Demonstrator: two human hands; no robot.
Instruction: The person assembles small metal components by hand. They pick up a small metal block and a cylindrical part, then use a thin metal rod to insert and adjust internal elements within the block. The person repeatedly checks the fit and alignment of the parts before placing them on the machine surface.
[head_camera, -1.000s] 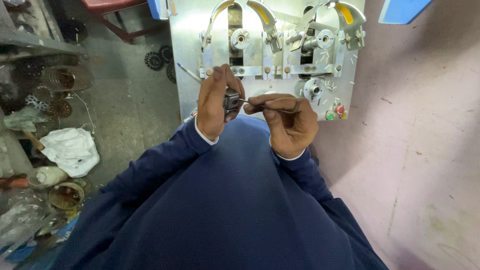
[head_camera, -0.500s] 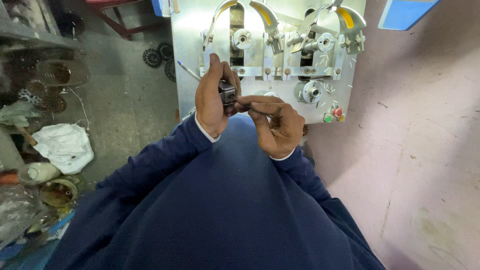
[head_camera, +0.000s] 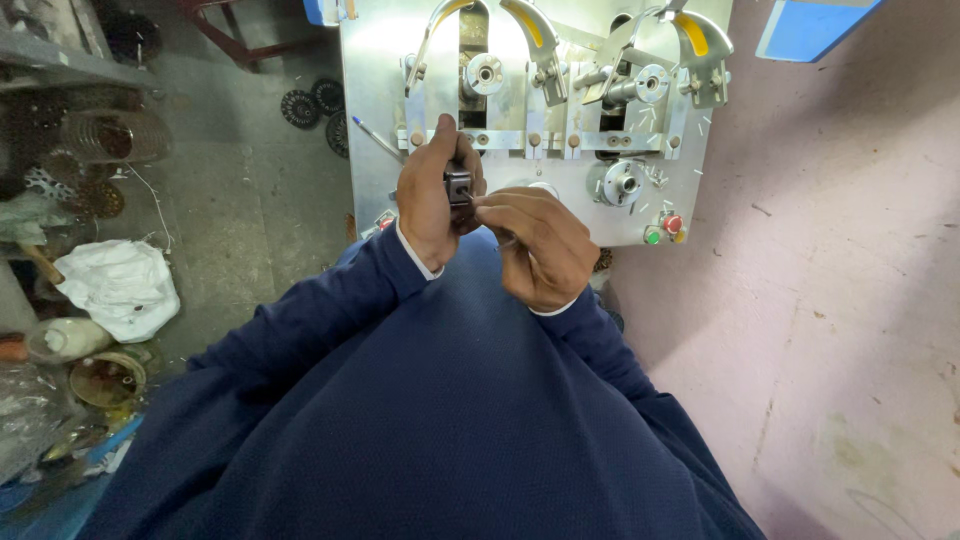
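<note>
Head view: your two hands meet over a small dark metal block.

Your left hand (head_camera: 428, 200) has its grip clenched around the metal block (head_camera: 458, 186), thumb up, just in front of the steel machine panel (head_camera: 380, 90). Your right hand (head_camera: 540, 245) pinches a thin pin (head_camera: 478, 200) whose tip touches the block. A white rag (head_camera: 120, 285) lies on the floor, well apart.

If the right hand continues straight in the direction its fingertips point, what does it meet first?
Probably the small dark metal part held in the left hand; the right hand points left at it, seemingly already touching.
</note>
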